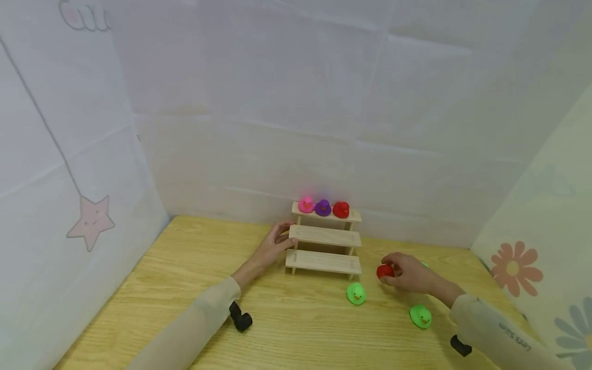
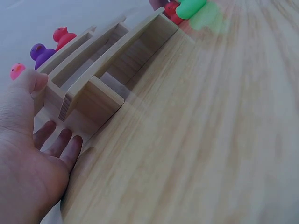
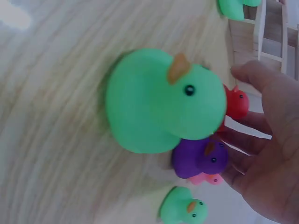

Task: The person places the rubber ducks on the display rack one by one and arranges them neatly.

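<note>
My left hand (image 1: 270, 249) grips the left end of a three-step wooden stand (image 1: 324, 261), its thumb on the middle step. A pink duck (image 1: 306, 205), a purple duck (image 1: 322, 207) and a red duck (image 1: 341, 209) sit in a row on the top step. Right of the stand, my right hand (image 1: 409, 272) holds a second red duck (image 1: 384, 272) between thumb and fingers, close over the table. In the right wrist view this red duck (image 3: 237, 103) is partly covered by a large green duck (image 3: 145, 102) in the foreground.
One green duck (image 1: 356, 294) sits before the stand's right end, another (image 1: 421, 316) near my right forearm. Beyond the right hand a third green duck (image 1: 424, 264) barely shows. The right wrist view also shows a purple duck (image 3: 187, 158) and a pink duck (image 3: 201, 178) on the table.
</note>
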A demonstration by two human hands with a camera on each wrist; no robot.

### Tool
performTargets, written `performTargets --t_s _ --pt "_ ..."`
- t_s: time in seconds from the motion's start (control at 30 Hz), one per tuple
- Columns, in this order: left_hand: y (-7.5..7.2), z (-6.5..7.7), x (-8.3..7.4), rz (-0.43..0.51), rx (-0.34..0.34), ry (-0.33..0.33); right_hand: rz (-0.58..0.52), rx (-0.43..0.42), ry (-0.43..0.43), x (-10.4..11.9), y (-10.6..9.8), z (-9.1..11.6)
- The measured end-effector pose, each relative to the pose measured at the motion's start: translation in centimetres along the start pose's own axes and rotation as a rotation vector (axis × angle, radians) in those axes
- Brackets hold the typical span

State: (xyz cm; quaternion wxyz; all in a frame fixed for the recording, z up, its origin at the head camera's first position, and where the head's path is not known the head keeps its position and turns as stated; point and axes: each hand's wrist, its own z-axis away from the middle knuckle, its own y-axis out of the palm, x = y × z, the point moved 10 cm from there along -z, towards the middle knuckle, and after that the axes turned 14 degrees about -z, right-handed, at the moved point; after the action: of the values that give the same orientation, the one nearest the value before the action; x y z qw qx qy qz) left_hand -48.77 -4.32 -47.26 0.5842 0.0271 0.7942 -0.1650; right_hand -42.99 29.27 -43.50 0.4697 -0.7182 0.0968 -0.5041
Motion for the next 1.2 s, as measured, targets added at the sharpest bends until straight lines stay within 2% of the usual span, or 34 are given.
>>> performTargets --t_s 0.2,0.5,1.0,1.2 --pt "-0.1 0.0 -0.1 -0.013 -0.001 -0.007 0.032 -0.058 -0.028 -0.6 0.2 0.4" --pt "0.1 -0.2 0.3 0.009 0.005 0.009 0.075 -0.123 0.074 -2.0 0.5 0.8" --pt "0.3 -0.1 -0.1 -0.003 0.014 0.021 0.074 -0.136 0.06 -1.8 0.5 0.8" --pt "0.3 -0.1 -0.1 -0.005 0.013 0.02 0.052 -0.123 0.028 -1.4 0.5 0.7"
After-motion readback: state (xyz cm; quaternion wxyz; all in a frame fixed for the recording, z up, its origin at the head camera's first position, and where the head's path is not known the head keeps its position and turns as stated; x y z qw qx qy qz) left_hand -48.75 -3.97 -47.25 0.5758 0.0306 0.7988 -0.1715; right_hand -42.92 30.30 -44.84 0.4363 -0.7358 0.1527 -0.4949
